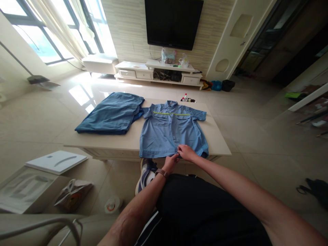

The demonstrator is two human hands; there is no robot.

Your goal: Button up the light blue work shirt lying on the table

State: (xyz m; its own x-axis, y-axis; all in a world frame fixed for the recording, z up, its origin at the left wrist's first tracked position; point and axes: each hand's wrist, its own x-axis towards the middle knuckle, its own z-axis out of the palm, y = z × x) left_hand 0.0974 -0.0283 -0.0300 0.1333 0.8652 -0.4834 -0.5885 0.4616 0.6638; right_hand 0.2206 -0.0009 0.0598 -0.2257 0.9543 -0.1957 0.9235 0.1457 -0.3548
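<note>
A blue short-sleeved work shirt (pixel 164 135) with a yellow-green chest stripe lies spread flat on the low table (pixel 217 145), collar away from me. Its hem hangs slightly over the near edge. My left hand (pixel 171 163), below a wrist with a brown-strapped watch, pinches the hem at the front placket. Right beside it, my right hand (pixel 186 152) is closed on the same spot from above. The fingertips of both hands meet there, and the small piece of fabric between them is hidden. A folded pile of darker blue clothing (pixel 110 114) rests left of the shirt.
Bottles with red caps (pixel 185 98) show at the table's far edge. Beyond stands a white TV cabinet (pixel 143 73) under a wall-mounted television (pixel 174 24). White boxes (pixel 56 162) and a paper bag (pixel 73 194) are at the lower left. My shoe (pixel 146 176) is near the table.
</note>
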